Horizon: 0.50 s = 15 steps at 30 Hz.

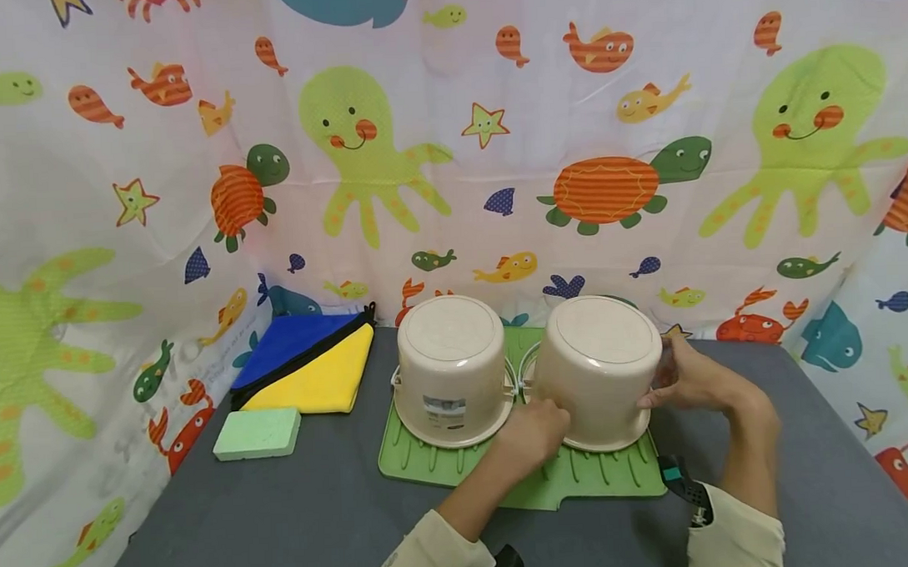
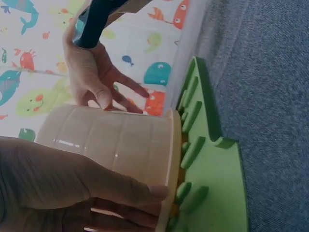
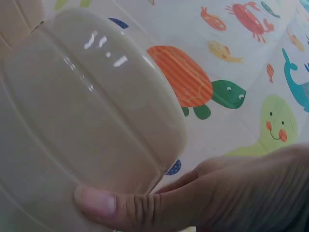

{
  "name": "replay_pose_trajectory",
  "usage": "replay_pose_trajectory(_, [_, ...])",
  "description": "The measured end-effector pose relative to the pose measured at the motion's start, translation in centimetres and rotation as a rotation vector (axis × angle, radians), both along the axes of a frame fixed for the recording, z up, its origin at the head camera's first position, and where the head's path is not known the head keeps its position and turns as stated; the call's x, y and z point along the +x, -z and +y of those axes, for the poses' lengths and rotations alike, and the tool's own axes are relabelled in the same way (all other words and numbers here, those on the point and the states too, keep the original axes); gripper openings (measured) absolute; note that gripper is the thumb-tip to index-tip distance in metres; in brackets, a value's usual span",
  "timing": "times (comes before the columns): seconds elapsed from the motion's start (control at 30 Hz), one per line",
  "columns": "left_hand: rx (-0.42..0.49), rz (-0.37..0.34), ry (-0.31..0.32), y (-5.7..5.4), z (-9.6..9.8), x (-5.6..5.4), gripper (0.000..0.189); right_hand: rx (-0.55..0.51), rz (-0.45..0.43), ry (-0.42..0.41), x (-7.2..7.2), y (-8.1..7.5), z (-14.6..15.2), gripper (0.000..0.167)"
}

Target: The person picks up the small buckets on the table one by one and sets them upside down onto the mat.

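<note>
Two beige buckets stand upside down, side by side, on a green ribbed draining mat (image 1: 611, 478). My hands hold the right bucket (image 1: 603, 370) from both sides. My left hand (image 1: 532, 431) grips its left wall low down; in the left wrist view the thumb (image 2: 157, 191) lies near the bucket's rim (image 2: 171, 145), with the fingers below it. My right hand (image 1: 701, 375) holds the right wall, its thumb (image 3: 99, 200) on the front and the fingers behind, partly hidden. The left bucket (image 1: 449, 359) carries a label and stands close beside my left hand.
On the left lie a folded blue and yellow cloth (image 1: 314, 363) with black edging and a pale green sponge block (image 1: 256, 434). The dark grey table (image 1: 305, 522) meets a printed sea-animal curtain (image 1: 451, 192) at the back and sides.
</note>
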<state>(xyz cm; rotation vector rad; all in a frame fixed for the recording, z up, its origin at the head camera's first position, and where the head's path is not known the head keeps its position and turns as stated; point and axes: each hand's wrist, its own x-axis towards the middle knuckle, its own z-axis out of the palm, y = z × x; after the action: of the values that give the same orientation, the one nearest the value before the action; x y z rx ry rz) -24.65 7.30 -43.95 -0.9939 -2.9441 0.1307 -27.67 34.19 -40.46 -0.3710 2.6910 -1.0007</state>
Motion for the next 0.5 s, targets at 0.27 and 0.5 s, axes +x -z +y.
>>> replay_pose_trajectory(0.27, [-0.068,-0.099,-0.036,-0.3,0.1,0.7,0.011,-0.222,0.065,-0.162,-0.3,0.1,-0.9,0.117])
replay_pose_trajectory(0.5, [-0.046,-0.252,-0.033,-1.3,-0.2,-0.2,0.012,-0.14,0.062,-0.14,0.0,-1.0,-0.5,0.111])
